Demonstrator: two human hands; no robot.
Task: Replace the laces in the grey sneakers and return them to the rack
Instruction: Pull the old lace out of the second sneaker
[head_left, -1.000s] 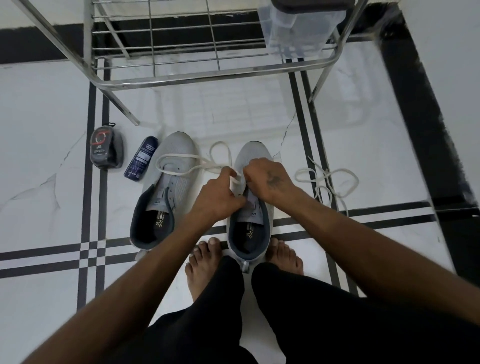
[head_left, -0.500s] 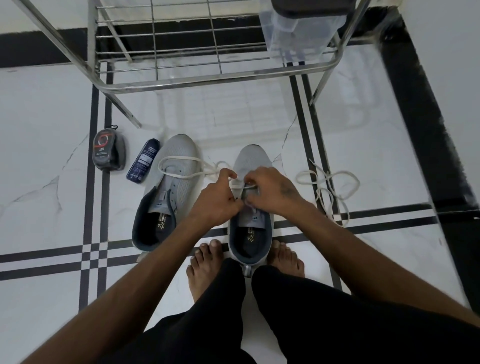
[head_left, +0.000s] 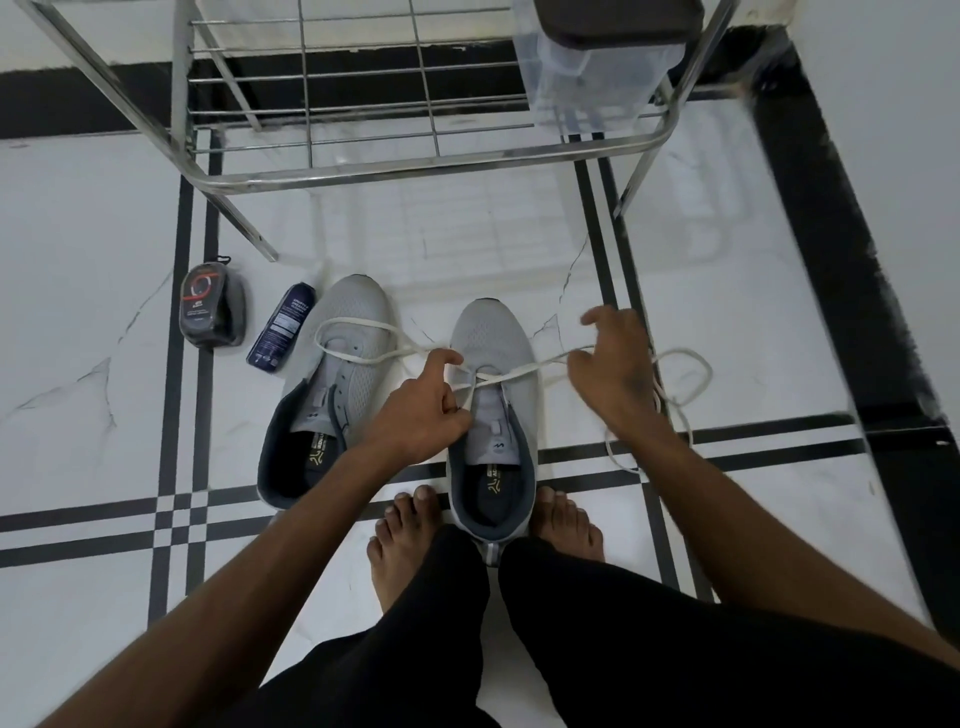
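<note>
Both grey sneakers are parked on the tiled floor (head_left: 78, 312) in front of the steel shoe rack (head_left: 415, 166), toes toward it, so rack return is short once lacing's done. The right sneaker (head_left: 493, 415) is wedged between the bare feet, prob. to keep it from sliding while the white lace (head_left: 524, 370) is pulled. That lace is crossed over the tongue. One strand is pinched by the left hand (head_left: 421, 410), fingers curled tight; the other is drawn out sideways by the right hand (head_left: 613, 364), fingers partly spread w/ the strand hooked under them. The left sneaker (head_left: 332, 384) is draped w/ a loose lace end. A polish sponge case (head_left: 210, 306) and a spray can (head_left: 283, 332) lie beside it. Vs 0.5 s ago: hands were bunched together at the eyelets; now the right hand is swung well out, slack taken up.
</note>
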